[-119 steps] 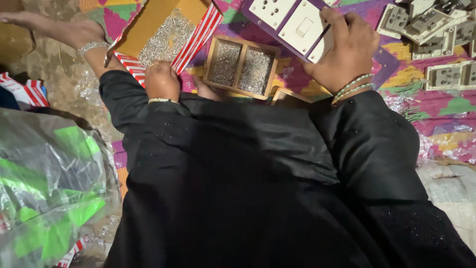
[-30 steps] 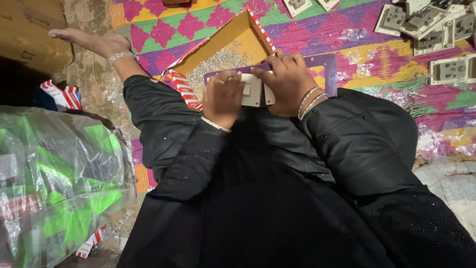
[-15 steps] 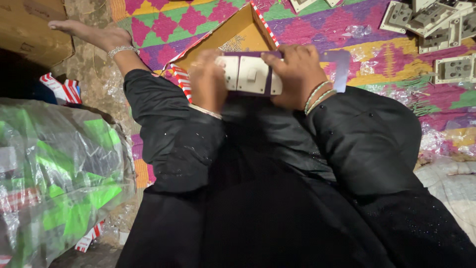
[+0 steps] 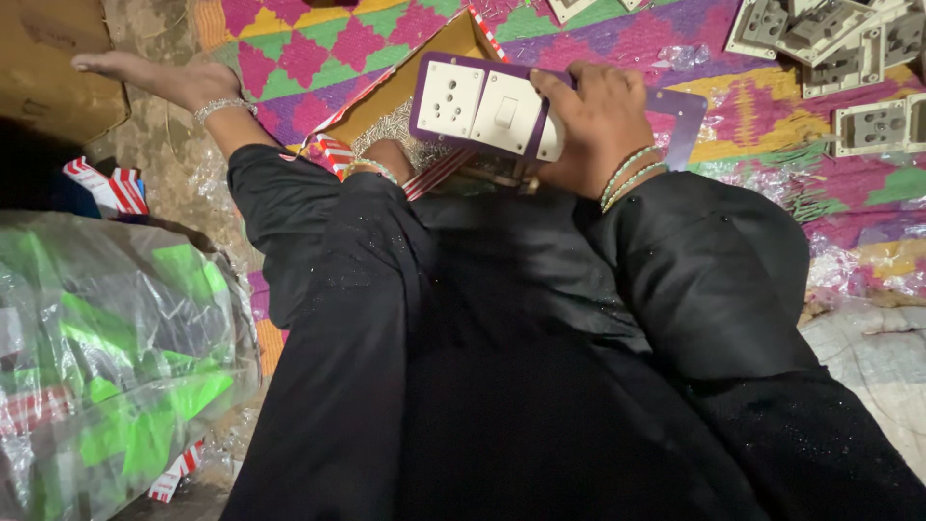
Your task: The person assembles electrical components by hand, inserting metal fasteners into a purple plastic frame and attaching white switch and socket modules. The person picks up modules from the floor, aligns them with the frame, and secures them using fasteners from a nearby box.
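Half a second ago both hands held the switch plate; now only the right hand (image 4: 598,125) holds it, and the left hand (image 4: 386,159) has dropped below it into the open cardboard box (image 4: 424,72). The switch plate (image 4: 482,106), a white socket-and-switch unit on a purple backing, is raised above the near edge of the woven mat (image 4: 318,48), directly over the box. The right grip is closed on the plate's right end, fingers wrapped across the front face beside the rocker switch. The left hand is mostly hidden behind the black sleeve (image 4: 328,251) and the plate; only the wrist with a bangle shows, so it cannot be told whether that grip is wide, narrow or holding anything. It rests at the near edge of the box, touching or just above the small metal parts (image 4: 395,125) lying inside. A flat purple panel (image 4: 680,121) lies on the mat just behind the right hand. Loose socket units (image 4: 839,58) are piled at the far right corner of the mat. A bare foot with an anklet (image 4: 164,82) rests at the mat's left edge. A clear plastic bag with green contents (image 4: 116,357) lies on the floor at the near left.
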